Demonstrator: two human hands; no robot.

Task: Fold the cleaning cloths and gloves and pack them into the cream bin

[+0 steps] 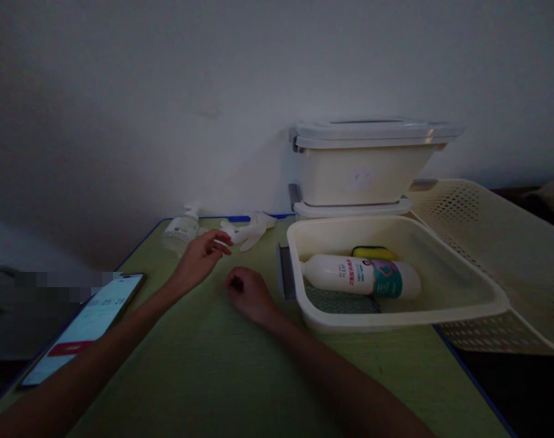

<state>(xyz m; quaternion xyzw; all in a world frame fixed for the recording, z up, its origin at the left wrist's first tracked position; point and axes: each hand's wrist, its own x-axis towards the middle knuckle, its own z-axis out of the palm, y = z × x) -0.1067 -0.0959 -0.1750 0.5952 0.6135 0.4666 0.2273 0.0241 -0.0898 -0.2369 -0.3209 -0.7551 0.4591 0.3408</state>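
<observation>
My left hand (202,257) hovers over the back left of the table, fingers loosely bent and apart, with nothing visible in them. Just beyond its fingertips lies a crumpled white piece (253,231) that looks like a thin disposable glove; whether they touch I cannot tell. A clear bottle with a white pump-like top (182,230) is close behind that hand. My right hand (250,295) rests on the table in a loose fist, and no object shows in it. To its right is an open cream bin (459,313) with a grey handle.
The bin holds a white bottle with a teal label (350,275), a yellow sponge (374,252) and a greenish mesh cloth (341,300). Behind it stands a lidded box (363,173). A perforated basket (509,243) is at right, a phone (85,328) at left. A wall backs the green table (204,371).
</observation>
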